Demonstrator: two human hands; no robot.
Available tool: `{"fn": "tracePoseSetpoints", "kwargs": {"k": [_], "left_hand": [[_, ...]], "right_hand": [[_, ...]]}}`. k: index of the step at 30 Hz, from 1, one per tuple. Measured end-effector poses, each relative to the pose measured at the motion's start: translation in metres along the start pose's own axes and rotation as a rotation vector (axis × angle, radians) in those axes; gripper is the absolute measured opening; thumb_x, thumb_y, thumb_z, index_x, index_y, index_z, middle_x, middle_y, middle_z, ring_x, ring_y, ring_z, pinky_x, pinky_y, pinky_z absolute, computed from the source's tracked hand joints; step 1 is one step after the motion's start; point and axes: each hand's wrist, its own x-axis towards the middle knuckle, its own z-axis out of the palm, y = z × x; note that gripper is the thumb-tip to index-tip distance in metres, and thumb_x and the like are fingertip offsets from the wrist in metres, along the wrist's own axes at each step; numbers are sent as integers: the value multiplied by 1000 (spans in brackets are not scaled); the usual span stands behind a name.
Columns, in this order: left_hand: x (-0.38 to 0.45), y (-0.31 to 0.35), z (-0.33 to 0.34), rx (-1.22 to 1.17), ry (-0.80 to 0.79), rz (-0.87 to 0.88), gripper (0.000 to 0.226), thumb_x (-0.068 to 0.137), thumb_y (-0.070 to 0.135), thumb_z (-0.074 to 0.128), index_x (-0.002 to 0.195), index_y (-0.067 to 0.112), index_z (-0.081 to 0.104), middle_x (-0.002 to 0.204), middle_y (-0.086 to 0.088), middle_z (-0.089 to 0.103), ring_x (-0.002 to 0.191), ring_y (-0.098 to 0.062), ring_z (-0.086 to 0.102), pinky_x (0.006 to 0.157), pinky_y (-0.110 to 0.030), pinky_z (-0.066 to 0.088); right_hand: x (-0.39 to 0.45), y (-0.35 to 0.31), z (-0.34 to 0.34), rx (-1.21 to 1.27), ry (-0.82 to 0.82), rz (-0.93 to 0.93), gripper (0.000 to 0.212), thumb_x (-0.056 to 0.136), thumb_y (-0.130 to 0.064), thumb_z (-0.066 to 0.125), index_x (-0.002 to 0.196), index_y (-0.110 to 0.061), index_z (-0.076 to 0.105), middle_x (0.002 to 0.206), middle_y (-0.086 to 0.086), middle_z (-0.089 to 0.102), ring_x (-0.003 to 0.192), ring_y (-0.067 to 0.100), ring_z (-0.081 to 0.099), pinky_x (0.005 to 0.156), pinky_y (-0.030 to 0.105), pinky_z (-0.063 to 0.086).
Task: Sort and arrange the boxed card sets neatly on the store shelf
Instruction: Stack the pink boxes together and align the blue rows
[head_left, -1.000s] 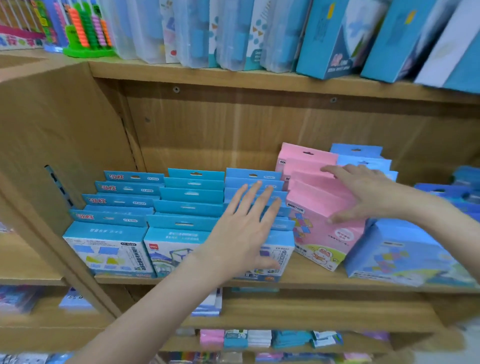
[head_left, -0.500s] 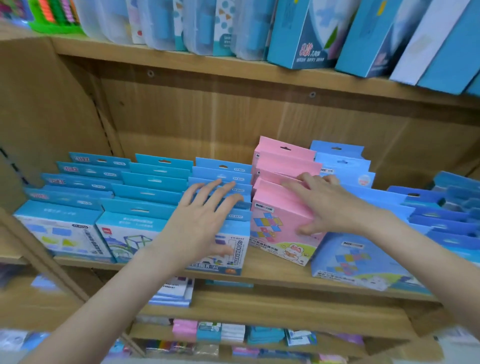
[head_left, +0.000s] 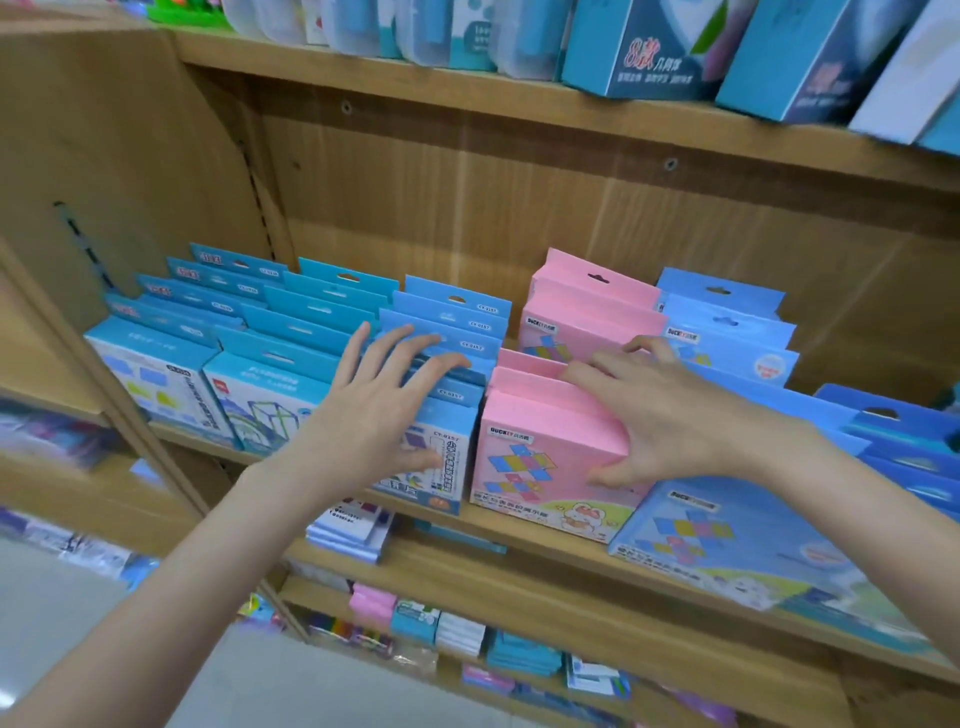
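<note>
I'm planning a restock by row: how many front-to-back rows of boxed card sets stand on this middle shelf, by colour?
Turquoise rows: 3
Pink row: 1, with the right hand gripping its front pink box
Light blue row: 1
Darker blue row: 1, cut off at the right edge
Total: 6 rows

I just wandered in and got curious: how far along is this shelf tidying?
Mostly done, it seems. The blue boxed sets on the left already stand in even rows. In hand: the left hand rests on the third blue row, while the right hand grips the front pink box. Left: the pink row has a gap, and the big blue box at right leans.
</note>
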Motion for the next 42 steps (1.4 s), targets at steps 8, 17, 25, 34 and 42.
{"fn": "tracePoseSetpoints", "kwargs": {"k": [8,17,25,34,42], "left_hand": [[0,-1,0,8,17,15,101,45,48,86,130,23,37,128,-12,52,122,-27,31,107,-45,9],[-5,-1,1,-1,26,15,96,50,49,84,130,23,37,127,-11,52,121,-29,35,107,-44,10],[-4,-1,1,-8,33,18,96,50,49,84,130,23,37,125,-11,53,119,-32,41,107,-44,11],[-2,-1,2,-24,45,22,98,48,48,85,129,23,37,122,-12,54,117,-36,49,106,-46,13],[-1,-2,-1,-29,1,31,99,49,53,83,131,24,36,125,-11,53,118,-35,48,106,-45,13]], "right_hand": [[6,-5,2,-102,-65,-20,82,74,-68,50,134,-19,22,125,7,40,117,24,45,113,52,-7],[5,-7,7,-6,-25,70,89,63,-78,41,132,-24,24,135,4,37,125,25,38,113,46,3],[8,-10,0,54,-60,34,72,67,-59,65,121,-24,31,109,-3,45,103,17,44,106,32,10],[8,-14,0,21,-85,68,79,69,-69,57,127,-24,27,112,-2,44,105,18,47,110,39,6],[-2,-10,2,138,30,112,85,61,-83,30,129,-31,32,132,-9,37,127,10,35,115,49,-2]]}}
